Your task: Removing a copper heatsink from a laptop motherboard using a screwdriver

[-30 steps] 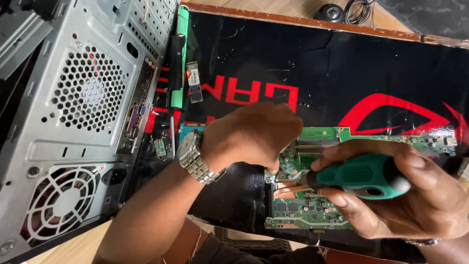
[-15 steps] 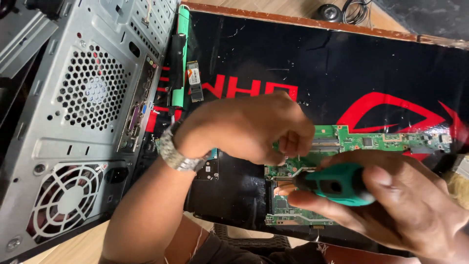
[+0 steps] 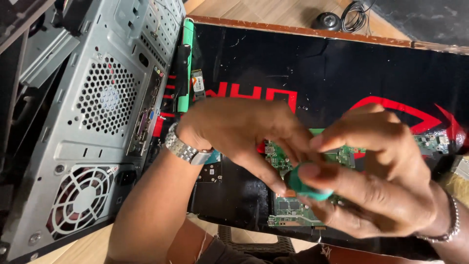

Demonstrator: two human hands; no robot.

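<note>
Low and right of centre in the frame, the right hand [image 3: 386,181] is wrapped around the teal-green rounded plastic handle of a screwdriver [image 3: 307,183], fingers curled over its end, as if to steady and turn it from above. Its shaft is hidden. The left hand [image 3: 239,132], with a silver metal wristwatch [image 3: 185,149], reaches across from the left; its fingertips pinch down beside the handle, though whether they grip anything I cannot tell. Beneath both hands lies a green printed circuit board [image 3: 293,208], flat on a black mat with red lettering [image 3: 312,68]. At the left stands a grey metal computer case [image 3: 97,122], its perforated back panel and fan grille facing the camera.
</note>
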